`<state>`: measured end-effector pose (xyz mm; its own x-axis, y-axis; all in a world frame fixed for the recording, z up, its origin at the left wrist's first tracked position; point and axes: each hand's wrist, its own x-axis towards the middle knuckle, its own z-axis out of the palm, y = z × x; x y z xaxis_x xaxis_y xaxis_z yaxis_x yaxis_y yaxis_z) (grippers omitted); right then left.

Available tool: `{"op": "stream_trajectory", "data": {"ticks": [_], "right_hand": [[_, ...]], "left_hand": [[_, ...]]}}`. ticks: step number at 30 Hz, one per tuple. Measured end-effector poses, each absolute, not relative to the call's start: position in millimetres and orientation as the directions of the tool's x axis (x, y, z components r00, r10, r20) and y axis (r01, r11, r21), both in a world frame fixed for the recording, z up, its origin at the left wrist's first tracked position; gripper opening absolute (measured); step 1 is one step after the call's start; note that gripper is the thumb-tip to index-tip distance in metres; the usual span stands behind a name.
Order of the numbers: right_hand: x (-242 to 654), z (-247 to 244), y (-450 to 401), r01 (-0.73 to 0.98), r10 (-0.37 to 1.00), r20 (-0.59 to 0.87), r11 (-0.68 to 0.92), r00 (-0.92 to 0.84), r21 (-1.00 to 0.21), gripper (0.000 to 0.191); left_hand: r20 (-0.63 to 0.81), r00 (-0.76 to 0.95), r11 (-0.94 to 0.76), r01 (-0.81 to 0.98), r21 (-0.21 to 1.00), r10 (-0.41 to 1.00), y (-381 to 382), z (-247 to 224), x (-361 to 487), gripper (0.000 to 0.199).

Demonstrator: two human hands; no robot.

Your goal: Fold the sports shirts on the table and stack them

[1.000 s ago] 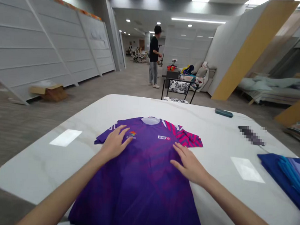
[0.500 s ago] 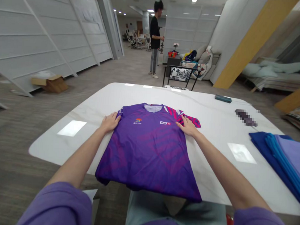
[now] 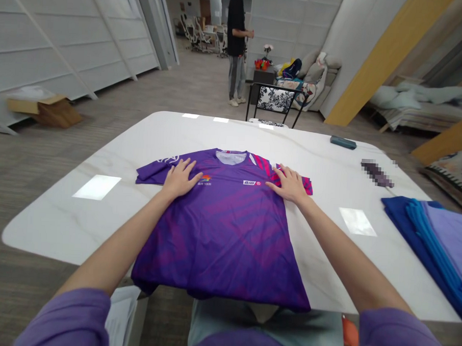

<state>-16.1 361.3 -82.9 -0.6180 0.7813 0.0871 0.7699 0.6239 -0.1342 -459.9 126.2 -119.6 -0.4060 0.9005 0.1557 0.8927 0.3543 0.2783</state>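
A purple T-shirt with pink stripes lies face up on the white table, its collar away from me and its hem hanging at the near edge. My left hand rests flat, fingers spread, on the shirt's chest near the left shoulder, beside a small printed logo. The left sleeve is spread out flat to the side. Across the shirt, my right hand lies open with fingers spread on the pink-striped right shoulder and sleeve.
Folded blue and lilac cloths are stacked at the table's right edge. A dark case and a blurred dark object lie at the back right. Beyond the table are a chair and a standing person.
The left sleeve, formerly tucked near my left hand, now extends outward. My left hand has moved onto the chest. My right hand stays near the right shoulder. The view has shifted slightly.
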Motion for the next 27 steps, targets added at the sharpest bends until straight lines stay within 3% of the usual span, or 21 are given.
{"op": "stream_trajectory", "data": {"ticks": [3,6,9,11,14,24,27], "right_hand": [[-33.4,-83.8,371.0,0.772,0.776,-0.045,0.617,-0.629,-0.154,0.115],[-54.9,-86.2,373.7,0.774,0.778,-0.015,0.622,-0.628,-0.119,0.127],[-88.7,-91.5,368.2,0.668,0.679,0.076,0.733,-0.730,-0.129,0.125],[-117.1,-97.3,368.7,0.636,0.648,0.023,0.753,-0.761,-0.171,0.124],[-162.2,-107.6,387.6,0.666,0.668,-0.076,0.713,-0.740,-0.218,0.125],[-298.6,-121.2,471.5,0.630,0.649,-0.008,0.736,-0.761,-0.248,0.128],[-321.6,-119.8,475.1,0.645,0.664,-0.019,0.719,-0.747,-0.259,0.128]], "left_hand": [[0.077,-0.422,0.394,0.886,0.243,0.903,138.6,-125.4,-464.0,0.098],[0.076,-0.419,0.397,0.894,0.205,0.905,147.6,-129.0,-495.3,0.101],[0.077,-0.405,0.387,0.905,0.179,0.911,156.4,-130.9,-537.2,0.102],[0.067,-0.395,0.381,0.910,0.164,0.916,163.7,-131.5,-567.4,0.102],[0.043,-0.401,0.391,0.909,0.145,0.915,178.9,-132.4,-615.9,0.101],[0.022,-0.341,0.337,0.936,0.097,0.940,244.6,-128.7,-764.0,0.099],[0.124,-0.351,0.346,0.936,0.056,0.928,251.9,-113.4,-758.4,0.095]]}}
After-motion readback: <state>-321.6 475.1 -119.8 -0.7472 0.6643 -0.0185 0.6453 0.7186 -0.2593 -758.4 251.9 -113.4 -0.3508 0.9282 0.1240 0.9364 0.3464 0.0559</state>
